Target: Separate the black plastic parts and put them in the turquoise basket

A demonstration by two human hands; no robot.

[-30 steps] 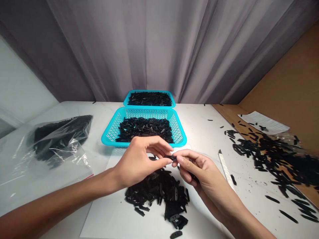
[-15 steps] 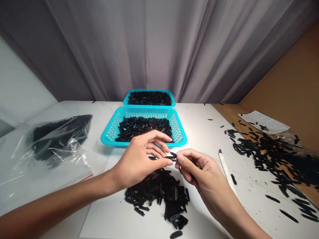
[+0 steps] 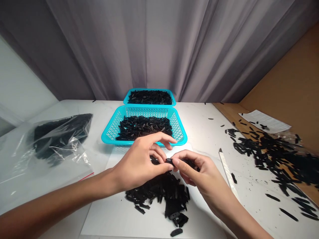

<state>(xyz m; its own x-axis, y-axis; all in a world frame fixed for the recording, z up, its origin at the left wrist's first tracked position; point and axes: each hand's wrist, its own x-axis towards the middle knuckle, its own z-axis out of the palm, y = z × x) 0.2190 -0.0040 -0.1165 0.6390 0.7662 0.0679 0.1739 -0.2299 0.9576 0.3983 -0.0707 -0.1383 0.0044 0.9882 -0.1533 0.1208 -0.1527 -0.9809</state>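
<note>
My left hand [image 3: 142, 159] is partly curled, its thumb and fingers around small black pieces [image 3: 155, 160], with the index finger lifted. Close against it, my right hand [image 3: 196, 169] pinches a small black strip-like piece [image 3: 169, 160] between thumb and index finger, and the left thumb tip lies beside that piece. More dark pieces [image 3: 190, 162] show behind the right thumb, within the curled fingers. Below both hands a heap of flat black pieces [image 3: 171, 192] lies on a white sheet [image 3: 104, 212]; some show small holes. The palms are mostly hidden.
Two turquoise baskets [image 3: 183, 131] of black pieces stand one behind the other. At left lies a clear plastic bag [image 3: 62, 139] with black contents. A white-handled knife [image 3: 226, 171] lies at right, near scattered black pieces [image 3: 264, 152] and a paper sheet [image 3: 264, 121].
The thin piece that stuck out between the hands is now turned, and only a short end shows at the fingertips. My right hand has shifted slightly; my left index finger is raised a bit.
</note>
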